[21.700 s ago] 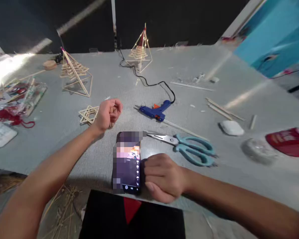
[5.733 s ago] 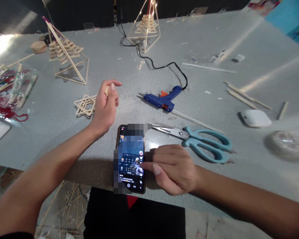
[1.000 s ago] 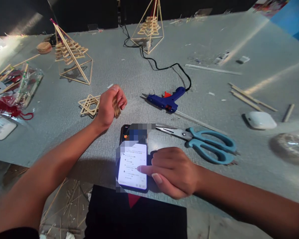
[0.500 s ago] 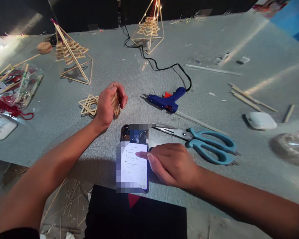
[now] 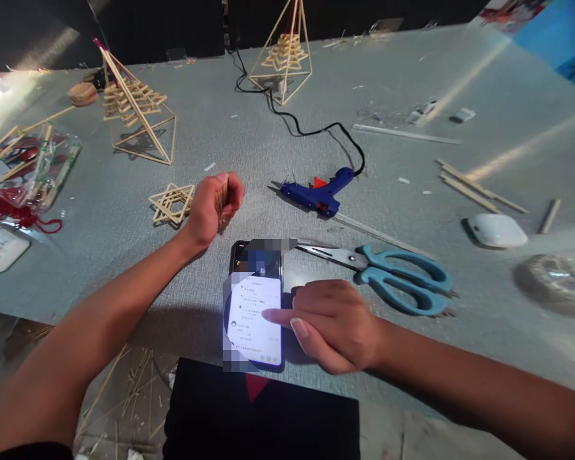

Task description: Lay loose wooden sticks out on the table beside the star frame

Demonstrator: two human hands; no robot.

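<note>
My left hand (image 5: 211, 203) is closed around a bundle of short wooden sticks (image 5: 222, 197) on the table, mostly hidden by the fingers. Beside it on the left lies a star-shaped frame of thin sticks (image 5: 168, 206). A smartphone (image 5: 256, 319) with a lit page of text lies in front of me. The outstretched index finger of my right hand (image 5: 333, 326) is on its screen; the other fingers are curled and hold nothing. Light-blue-handled scissors (image 5: 402, 275) lie just beyond that hand, their tips by the phone's top. A blue glue gun (image 5: 316, 195) rests farther back.
Two stick pyramids, one at the left (image 5: 137, 112) and one at the back (image 5: 285, 61), stand on the table. A black cord (image 5: 301, 128) runs from the glue gun. Plastic bags with sticks (image 5: 43, 166) lie left; a white case (image 5: 496, 230) and loose sticks (image 5: 479, 185) lie right.
My right index finger has moved slightly down the phone screen, and the text on it has scrolled. The fingers of my left hand have curled in further around the sticks.
</note>
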